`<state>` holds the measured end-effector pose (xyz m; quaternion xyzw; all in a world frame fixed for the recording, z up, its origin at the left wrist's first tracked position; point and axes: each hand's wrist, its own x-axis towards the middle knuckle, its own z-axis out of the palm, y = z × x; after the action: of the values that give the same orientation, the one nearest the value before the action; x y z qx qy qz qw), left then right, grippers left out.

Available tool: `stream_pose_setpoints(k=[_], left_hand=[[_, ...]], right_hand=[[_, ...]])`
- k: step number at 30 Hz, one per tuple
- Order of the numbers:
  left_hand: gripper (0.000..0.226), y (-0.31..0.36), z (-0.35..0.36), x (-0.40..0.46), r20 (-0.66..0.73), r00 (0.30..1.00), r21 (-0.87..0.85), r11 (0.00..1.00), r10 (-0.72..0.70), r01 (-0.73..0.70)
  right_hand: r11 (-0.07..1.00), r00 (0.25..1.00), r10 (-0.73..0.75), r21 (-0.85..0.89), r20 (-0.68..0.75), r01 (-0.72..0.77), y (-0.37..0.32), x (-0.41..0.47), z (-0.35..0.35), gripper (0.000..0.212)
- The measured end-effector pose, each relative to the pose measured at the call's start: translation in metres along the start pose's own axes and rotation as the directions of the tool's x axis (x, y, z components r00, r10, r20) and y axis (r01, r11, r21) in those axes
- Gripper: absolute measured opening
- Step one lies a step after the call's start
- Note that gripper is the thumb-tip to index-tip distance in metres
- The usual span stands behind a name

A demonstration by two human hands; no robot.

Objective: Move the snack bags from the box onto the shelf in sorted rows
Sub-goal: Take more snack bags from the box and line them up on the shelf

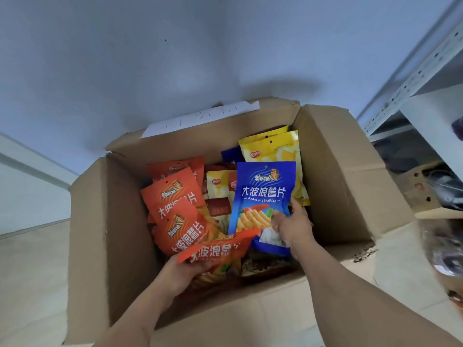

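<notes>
Inside the open cardboard box (107,221), our left hand (184,274) closes around an orange snack bag (215,250), tilted, with more orange bags (175,196) stacked just beyond it. Our right hand (290,226) grips a blue snack bag (263,194) upright by its lower edge; yellow bags (273,149) stand behind. The shelf (413,78) rises farther right.

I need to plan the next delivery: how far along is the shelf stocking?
Done: nothing visible; no stocked rows show on the shelf. In hand: right hand grips a blue bag, left hand an orange bag. Left: the box holds many bags.
</notes>
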<state>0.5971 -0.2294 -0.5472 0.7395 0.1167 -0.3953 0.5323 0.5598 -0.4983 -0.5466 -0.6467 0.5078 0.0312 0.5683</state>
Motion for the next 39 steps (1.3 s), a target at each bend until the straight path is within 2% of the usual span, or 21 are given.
stream_pose_setpoints(k=[2, 5, 6, 9, 15, 18, 21, 25, 27, 30, 33, 35, 39], left_hand=[[0.046, 0.0, -0.004, 0.013, 0.031, 0.999, 0.021, 1.0, -0.024, 0.023], [0.052, 0.002, -0.008, 0.025, 0.063, 0.991, 0.033, 0.993, -0.119, 0.117], [0.053, 0.002, -0.008, 0.029, 0.067, 0.986, 0.039, 0.988, -0.154, 0.151], [0.051, 0.003, -0.007, 0.034, 0.066, 0.973, 0.068, 0.974, -0.221, 0.216], [0.039, 0.037, -0.004, 0.029, 0.107, 0.971, 0.127, 0.971, -0.214, 0.201], [0.033, 0.073, 0.0, 0.018, 0.172, 0.969, 0.155, 0.976, -0.178, 0.152], [0.042, 0.111, 0.009, 0.002, 0.227, 0.961, 0.191, 0.975, -0.155, 0.112], [0.045, 0.159, 0.034, -0.041, 0.318, 0.945, 0.243, 0.97, -0.074, -0.005], [0.053, 0.177, 0.052, -0.072, 0.385, 0.922, 0.259, 0.963, -0.033, -0.074], [0.062, 0.196, 0.09, -0.129, 0.51, 0.86, 0.312, 0.932, -0.001, -0.184], [0.049, 0.209, 0.142, -0.193, 0.602, 0.797, 0.345, 0.886, 0.043, -0.308], [0.037, 0.21, 0.18, -0.243, 0.668, 0.742, 0.341, 0.863, 0.057, -0.374], [0.036, 0.196, 0.251, -0.346, 0.776, 0.628, 0.326, 0.82, 0.051, -0.47]], right_hand=[[0.998, 0.999, 0.039, 0.042, 0.02, -0.039, 0.001, 0.014, 0.005, 0.052], [0.999, 0.998, 0.054, 0.003, 0.023, -0.054, 0.0, 0.023, 0.006, 0.018], [0.998, 0.998, 0.056, -0.02, 0.04, -0.055, -0.001, 0.023, 0.004, 0.013], [0.998, 0.995, 0.063, 0.005, 0.083, -0.064, -0.003, 0.025, 0.002, 0.014], [0.999, 0.994, 0.009, 0.047, -0.107, -0.004, -0.024, 0.011, -0.028, 0.013], [0.993, 0.996, 0.002, 0.116, -0.09, 0.008, -0.043, -0.011, -0.05, 0.006], [0.981, 0.998, -0.015, 0.191, -0.059, 0.026, -0.062, -0.039, -0.079, 0.017], [0.971, 0.998, -0.034, 0.234, -0.054, 0.045, -0.077, -0.084, -0.143, 0.006], [0.949, 0.996, -0.051, 0.305, -0.074, 0.072, -0.075, -0.112, -0.183, 0.011], [0.922, 0.981, -0.088, 0.359, -0.174, 0.147, -0.061, -0.171, -0.25, 0.012], [0.906, 0.958, -0.117, 0.368, -0.261, 0.21, -0.034, -0.24, -0.318, 0.021], [0.901, 0.94, -0.084, 0.377, -0.331, 0.214, -0.009, -0.288, -0.361, 0.023], [0.889, 0.874, -0.05, 0.377, -0.483, 0.26, 0.043, -0.385, -0.442, 0.023]])
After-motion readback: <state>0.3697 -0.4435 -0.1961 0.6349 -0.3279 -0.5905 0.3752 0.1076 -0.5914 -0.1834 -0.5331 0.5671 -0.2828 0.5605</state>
